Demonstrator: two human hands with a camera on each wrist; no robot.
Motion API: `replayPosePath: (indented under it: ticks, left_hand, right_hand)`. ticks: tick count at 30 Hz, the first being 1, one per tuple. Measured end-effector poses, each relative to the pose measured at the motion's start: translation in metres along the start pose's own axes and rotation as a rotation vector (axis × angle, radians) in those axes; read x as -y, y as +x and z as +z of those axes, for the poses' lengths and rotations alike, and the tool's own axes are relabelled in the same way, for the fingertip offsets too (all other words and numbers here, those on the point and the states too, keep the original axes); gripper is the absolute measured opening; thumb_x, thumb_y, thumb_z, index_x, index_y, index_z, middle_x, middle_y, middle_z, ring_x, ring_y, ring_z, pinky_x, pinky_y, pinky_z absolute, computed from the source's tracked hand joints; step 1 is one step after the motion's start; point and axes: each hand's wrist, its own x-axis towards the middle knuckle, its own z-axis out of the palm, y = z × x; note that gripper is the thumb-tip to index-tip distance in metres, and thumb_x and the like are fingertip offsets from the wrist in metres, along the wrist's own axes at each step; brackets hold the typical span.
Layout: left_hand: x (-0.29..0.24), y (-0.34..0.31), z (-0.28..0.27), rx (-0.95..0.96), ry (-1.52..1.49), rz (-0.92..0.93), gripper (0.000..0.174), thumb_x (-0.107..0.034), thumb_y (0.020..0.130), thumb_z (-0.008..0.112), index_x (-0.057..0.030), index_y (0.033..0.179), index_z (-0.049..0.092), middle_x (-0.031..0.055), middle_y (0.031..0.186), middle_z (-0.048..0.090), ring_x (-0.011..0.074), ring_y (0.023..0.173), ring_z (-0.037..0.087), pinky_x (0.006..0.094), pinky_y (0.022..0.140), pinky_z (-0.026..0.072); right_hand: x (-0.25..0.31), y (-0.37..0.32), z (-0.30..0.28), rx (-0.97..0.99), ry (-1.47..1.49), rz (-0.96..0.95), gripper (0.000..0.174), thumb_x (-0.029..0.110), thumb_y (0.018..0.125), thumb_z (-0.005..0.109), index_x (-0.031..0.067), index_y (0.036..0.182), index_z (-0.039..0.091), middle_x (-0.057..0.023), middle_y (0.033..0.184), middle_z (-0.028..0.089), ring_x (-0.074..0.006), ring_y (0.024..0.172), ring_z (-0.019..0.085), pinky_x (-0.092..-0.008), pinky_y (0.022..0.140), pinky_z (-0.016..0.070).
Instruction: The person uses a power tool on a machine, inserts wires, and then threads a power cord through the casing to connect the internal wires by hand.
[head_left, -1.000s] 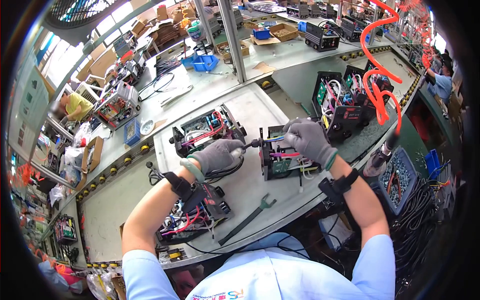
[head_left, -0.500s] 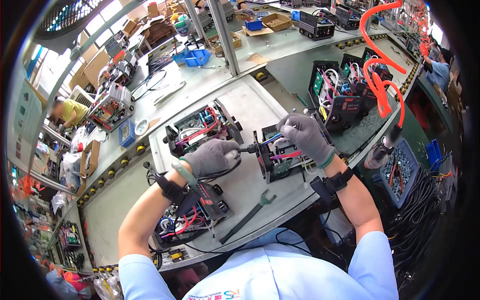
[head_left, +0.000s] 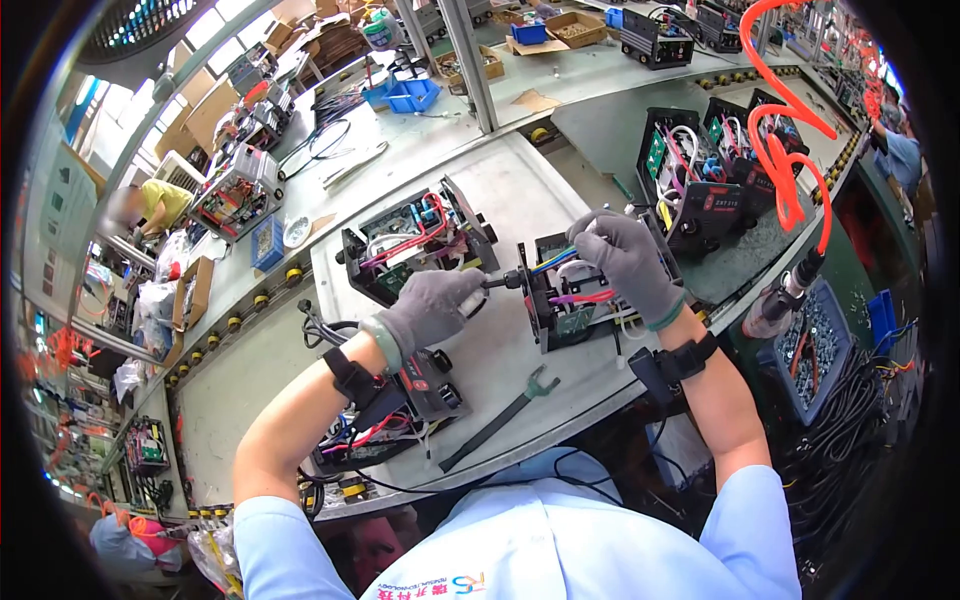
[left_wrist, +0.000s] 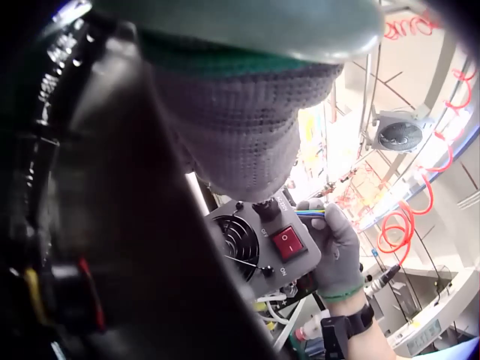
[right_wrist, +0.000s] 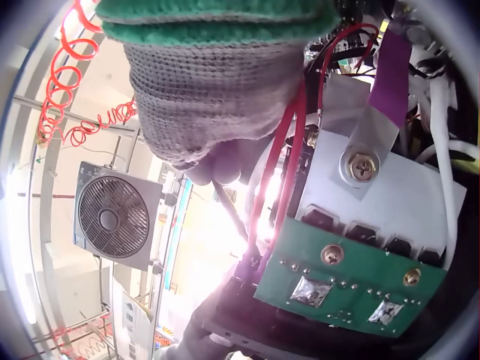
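Both hands (head_left: 428, 308) (head_left: 628, 264), fingers (head_left: 460, 287) pinched: left on cable (head_left: 496, 283), right on wires (head_left: 552, 262), yellow clearer now

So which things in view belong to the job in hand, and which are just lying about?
In the job:
left hand, gripping black cable
right hand, pinching coloured wires
open unit under it

Seemingly just lying about:
green-headed tool
tray of small metal parts

Our three views, one high and two close.
From the head we look forward and down over the grey tabletop (head_left: 490, 375), its near edge included. From the wrists we look upward, close along the grey-knit-gloved left hand (left_wrist: 232, 135) and grey-knit-gloved right hand (right_wrist: 217, 105); head and left wrist share both hands.
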Motion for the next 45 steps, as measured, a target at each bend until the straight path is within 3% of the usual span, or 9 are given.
replayPosePath:
  ticks: [11,15,17,22,29,33,40,42,45]
  left_hand:
    - [0.011,0.015,0.001,0.306,-0.466,-0.223,0.028,-0.026,0.102,0.050,-0.0022,0.101,0.064,0.0014,0.083,0.061,0.0113,0.081,0.053,0.0304,0.079,0.0456]
    - [-0.002,0.015,-0.006,0.285,-0.412,-0.166,0.021,-0.023,0.098,0.054,-0.0036,0.099,0.062,0.0055,0.080,0.064,0.0170,0.075,0.060,0.0340,0.074,0.0489]
    - [-0.028,0.006,-0.010,0.167,0.390,-0.115,0.015,-0.018,0.088,0.060,-0.0055,0.096,0.058,0.0116,0.078,0.066,0.0282,0.070,0.066,0.0407,0.067,0.0512]
    - [-0.019,0.002,0.001,-0.002,0.453,-0.019,0.017,-0.017,0.083,0.063,-0.0077,0.096,0.058,0.0155,0.074,0.065,0.0339,0.071,0.067,0.0459,0.062,0.0505]
    - [0.017,0.022,-0.005,0.346,-0.479,-0.113,0.025,-0.026,0.101,0.050,-0.0078,0.105,0.066,0.0011,0.087,0.063,0.0117,0.085,0.055,0.0333,0.077,0.0472]
    - [0.006,0.019,-0.003,0.282,-0.503,-0.148,0.028,-0.026,0.099,0.055,-0.0103,0.123,0.054,0.0062,0.098,0.065,0.0151,0.090,0.059,0.0329,0.082,0.0489]
    - [-0.029,0.028,0.017,-0.065,-0.048,-0.120,0.026,-0.017,0.091,0.065,-0.0054,0.113,0.057,0.0164,0.101,0.067,0.0273,0.089,0.065,0.0365,0.082,0.0514]
    - [-0.020,0.030,0.011,0.041,-0.281,-0.040,0.020,-0.022,0.095,0.062,-0.0043,0.103,0.061,0.0113,0.091,0.067,0.0212,0.078,0.064,0.0342,0.073,0.0519]
    - [-0.013,0.035,-0.008,0.435,-0.945,-0.404,0.050,-0.050,0.102,0.045,-0.0045,0.096,0.065,-0.0017,0.069,0.058,0.0061,0.051,0.048,0.0237,0.050,0.0405]
  right_hand:
    - [0.006,-0.001,0.002,-0.020,0.110,0.029,0.024,0.012,0.094,0.060,-0.0045,0.077,0.060,-0.0072,0.086,0.064,-0.0099,0.077,0.055,-0.0263,0.068,0.0494]
    - [-0.002,0.002,0.003,-0.038,0.072,0.013,0.024,0.013,0.094,0.062,-0.0046,0.076,0.060,-0.0055,0.084,0.064,-0.0082,0.075,0.055,-0.0252,0.065,0.0487]
    - [-0.003,0.002,0.005,-0.054,0.061,0.023,0.024,0.012,0.093,0.062,-0.0044,0.076,0.060,-0.0047,0.084,0.065,-0.0073,0.074,0.054,-0.0246,0.064,0.0479]
    - [-0.005,0.001,0.003,-0.064,0.054,0.046,0.017,0.009,0.090,0.066,-0.0021,0.078,0.064,-0.0021,0.084,0.065,-0.0039,0.071,0.053,-0.0207,0.058,0.0433]
    - [0.008,0.000,0.004,-0.076,0.103,0.077,0.013,0.008,0.088,0.068,-0.0014,0.080,0.066,-0.0041,0.090,0.066,-0.0058,0.076,0.059,-0.0222,0.066,0.0531]
    - [0.003,0.000,0.005,-0.066,0.052,0.045,0.014,0.010,0.088,0.069,-0.0012,0.080,0.065,-0.0054,0.092,0.067,-0.0078,0.078,0.059,-0.0246,0.068,0.0516]
    - [-0.003,-0.001,0.005,-0.074,-0.044,-0.013,0.015,0.012,0.089,0.069,-0.0018,0.083,0.066,-0.0051,0.092,0.066,-0.0095,0.079,0.059,-0.0248,0.069,0.0485]
    - [-0.004,-0.002,0.004,-0.069,-0.043,-0.012,0.015,0.012,0.088,0.069,-0.0022,0.083,0.066,-0.0050,0.092,0.066,-0.0095,0.079,0.059,-0.0246,0.069,0.0482]
    - [-0.005,0.000,0.005,-0.057,-0.049,-0.016,0.014,0.011,0.088,0.068,-0.0023,0.084,0.065,-0.0053,0.091,0.066,-0.0095,0.079,0.059,-0.0251,0.069,0.0492]
